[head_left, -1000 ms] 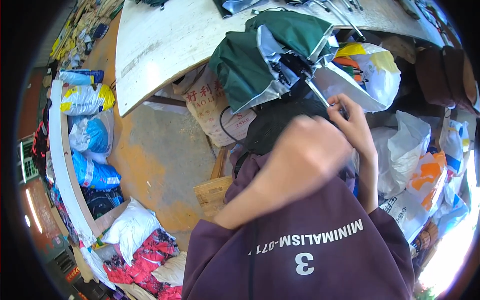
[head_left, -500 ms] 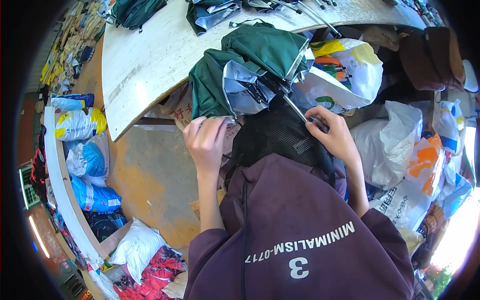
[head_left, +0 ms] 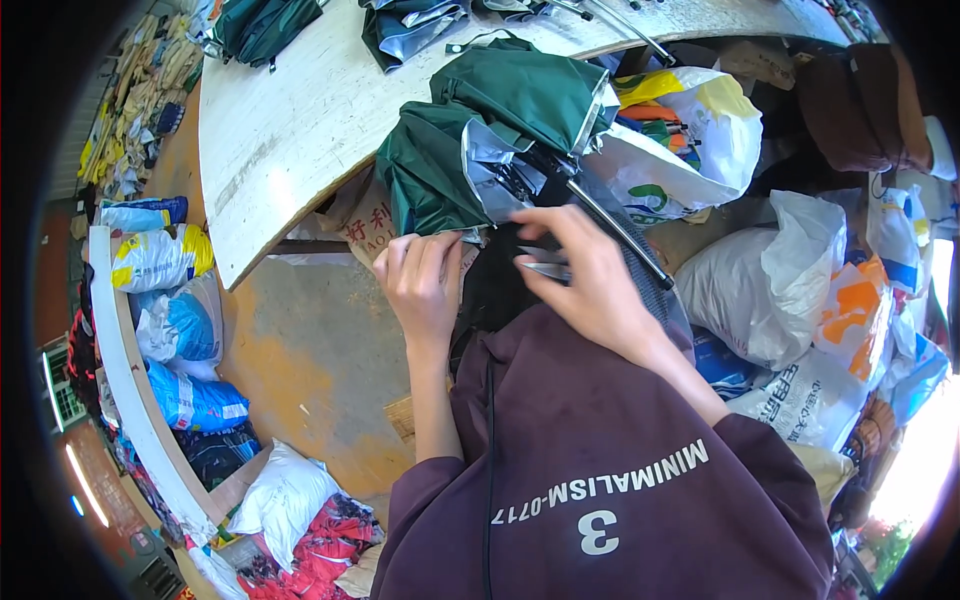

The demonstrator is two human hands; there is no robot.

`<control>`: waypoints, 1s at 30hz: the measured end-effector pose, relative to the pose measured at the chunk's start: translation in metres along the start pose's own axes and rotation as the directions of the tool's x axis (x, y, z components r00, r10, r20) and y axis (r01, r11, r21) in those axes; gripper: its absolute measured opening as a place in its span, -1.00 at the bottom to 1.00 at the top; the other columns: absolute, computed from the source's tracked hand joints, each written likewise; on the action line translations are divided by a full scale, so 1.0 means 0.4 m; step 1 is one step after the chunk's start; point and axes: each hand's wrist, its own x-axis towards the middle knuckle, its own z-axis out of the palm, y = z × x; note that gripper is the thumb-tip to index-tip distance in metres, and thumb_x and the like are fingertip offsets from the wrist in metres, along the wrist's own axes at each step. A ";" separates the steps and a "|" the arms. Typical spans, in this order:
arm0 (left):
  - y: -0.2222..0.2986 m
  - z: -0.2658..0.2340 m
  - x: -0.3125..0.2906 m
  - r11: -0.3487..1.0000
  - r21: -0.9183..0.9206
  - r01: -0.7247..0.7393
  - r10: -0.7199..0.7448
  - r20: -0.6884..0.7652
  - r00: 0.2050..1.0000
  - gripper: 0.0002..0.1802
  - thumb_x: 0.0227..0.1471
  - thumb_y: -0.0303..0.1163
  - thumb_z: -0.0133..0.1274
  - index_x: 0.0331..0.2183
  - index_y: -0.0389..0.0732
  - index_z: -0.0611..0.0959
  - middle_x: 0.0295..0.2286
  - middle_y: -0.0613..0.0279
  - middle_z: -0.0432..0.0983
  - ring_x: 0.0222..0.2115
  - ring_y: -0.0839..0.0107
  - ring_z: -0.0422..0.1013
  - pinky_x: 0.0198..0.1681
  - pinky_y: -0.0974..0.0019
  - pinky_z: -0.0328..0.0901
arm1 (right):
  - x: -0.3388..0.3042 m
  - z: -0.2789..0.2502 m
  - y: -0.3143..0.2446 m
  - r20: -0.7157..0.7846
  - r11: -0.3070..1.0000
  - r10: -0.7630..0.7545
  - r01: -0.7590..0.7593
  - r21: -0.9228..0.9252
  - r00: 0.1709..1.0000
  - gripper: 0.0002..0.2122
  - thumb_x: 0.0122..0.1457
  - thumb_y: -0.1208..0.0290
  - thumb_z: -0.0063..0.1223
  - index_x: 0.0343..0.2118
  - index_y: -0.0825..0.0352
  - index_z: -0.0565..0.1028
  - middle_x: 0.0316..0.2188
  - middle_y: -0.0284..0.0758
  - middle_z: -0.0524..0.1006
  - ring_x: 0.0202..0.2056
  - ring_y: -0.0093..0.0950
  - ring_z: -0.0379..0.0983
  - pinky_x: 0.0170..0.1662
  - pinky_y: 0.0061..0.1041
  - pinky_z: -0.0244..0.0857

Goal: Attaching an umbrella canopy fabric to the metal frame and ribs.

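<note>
A partly folded green umbrella point(head_left: 515, 95) with a silver lining lies across the table's near edge and toward my lap. Its metal shaft point(head_left: 615, 230) slants down to the right, ending in a dark tip. My left hand point(head_left: 420, 290) pinches the lower edge of the green cloth. Close beside it, my right hand point(head_left: 585, 275) is curled near the lining and ribs, thumb and forefinger apart at the front. Within those fingers shows a small silver metal tool point(head_left: 547, 268), whose exact kind is partly hidden by the hand.
The white table point(head_left: 290, 130) bears more folded green umbrellas point(head_left: 262, 30) at the back. An open white and yellow bag point(head_left: 715, 130) with coloured things in it stands at right. Stuffed white bags point(head_left: 755, 285) crowd the right; several packages point(head_left: 165, 250) sit at left.
My right hand has left the umbrella shaft and come leftward to the cloth edge near my left hand. The shaft now shows down to its tip. My left hand keeps its pinch.
</note>
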 end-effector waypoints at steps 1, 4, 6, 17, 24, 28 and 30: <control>0.002 0.001 0.001 1.000 0.007 -0.005 0.005 0.003 1.000 -0.83 -0.12 -0.48 0.27 -0.38 -0.08 0.67 -0.45 0.42 0.55 -0.33 0.39 0.41 -0.11 0.30 0.20 | 0.018 0.026 0.005 0.012 0.994 -0.003 0.002 0.107 1.000 -0.65 0.07 0.54 0.12 -0.02 0.36 0.50 -0.19 -0.27 0.51 -0.28 -0.35 0.45 -0.15 -0.41 0.34; -0.004 -0.003 -0.010 0.999 0.042 -0.008 0.007 0.008 1.000 -0.83 -0.13 -0.48 0.28 -0.38 -0.09 0.67 -0.41 0.41 0.57 -0.32 0.38 0.41 -0.11 0.30 0.20 | 0.094 0.040 -0.007 0.268 0.944 0.167 -0.232 0.234 0.949 -0.69 0.06 0.54 0.09 -0.08 0.40 0.55 -0.18 -0.21 0.53 -0.26 -0.31 0.47 -0.14 -0.41 0.35; 0.006 -0.003 -0.021 0.996 0.085 -0.028 0.029 -0.014 0.999 -0.83 -0.13 -0.48 0.28 -0.39 -0.09 0.67 -0.40 0.41 0.57 -0.32 0.38 0.41 -0.11 0.30 0.20 | 0.123 0.052 -0.007 0.267 0.968 0.101 -0.156 0.196 0.958 -0.71 0.07 0.53 0.08 -0.11 0.41 0.56 -0.18 -0.19 0.53 -0.25 -0.28 0.47 -0.13 -0.40 0.35; 0.009 0.061 -0.070 0.935 0.296 -0.194 0.262 -0.211 0.942 -0.88 -0.14 -0.47 0.28 -0.43 -0.10 0.68 -0.31 0.39 0.57 -0.24 0.37 0.40 -0.13 0.28 0.18 | 0.182 0.100 0.005 0.336 0.990 -0.078 0.113 -0.084 0.939 -0.78 0.11 0.43 0.06 -0.25 0.44 0.60 -0.19 -0.11 0.50 -0.23 -0.12 0.45 -0.10 -0.27 0.36; 0.005 0.053 -0.047 0.919 0.311 -0.243 0.300 -0.152 0.942 -0.87 -0.14 -0.46 0.29 -0.43 -0.05 0.71 -0.34 0.41 0.59 -0.18 0.36 0.42 -0.09 0.28 0.17 | 0.191 0.117 0.011 0.307 0.983 -0.080 0.127 -0.135 0.948 -0.77 0.09 0.39 0.06 -0.29 0.44 0.62 -0.23 -0.08 0.52 -0.27 -0.08 0.48 -0.12 -0.24 0.40; 0.013 0.028 -0.028 0.953 0.273 -0.133 0.174 -0.132 0.976 -0.83 -0.10 -0.44 0.29 -0.36 -0.01 0.69 -0.32 0.50 0.57 -0.21 0.45 0.41 -0.11 0.32 0.15 | 0.177 0.052 0.014 0.312 0.996 -0.063 0.082 -0.047 0.948 -0.81 0.12 0.46 0.09 -0.25 0.41 0.61 -0.20 -0.12 0.54 -0.24 -0.21 0.49 -0.12 -0.31 0.38; 0.018 0.023 -0.022 0.960 0.263 -0.092 0.129 -0.126 0.984 -0.81 -0.09 -0.44 0.29 -0.34 0.00 0.69 -0.31 0.53 0.57 -0.21 0.48 0.41 -0.11 0.34 0.15 | 0.159 0.030 0.032 0.316 0.998 -0.060 0.068 -0.017 0.947 -0.82 0.13 0.48 0.10 -0.24 0.40 0.61 -0.19 -0.13 0.54 -0.23 -0.25 0.50 -0.12 -0.34 0.37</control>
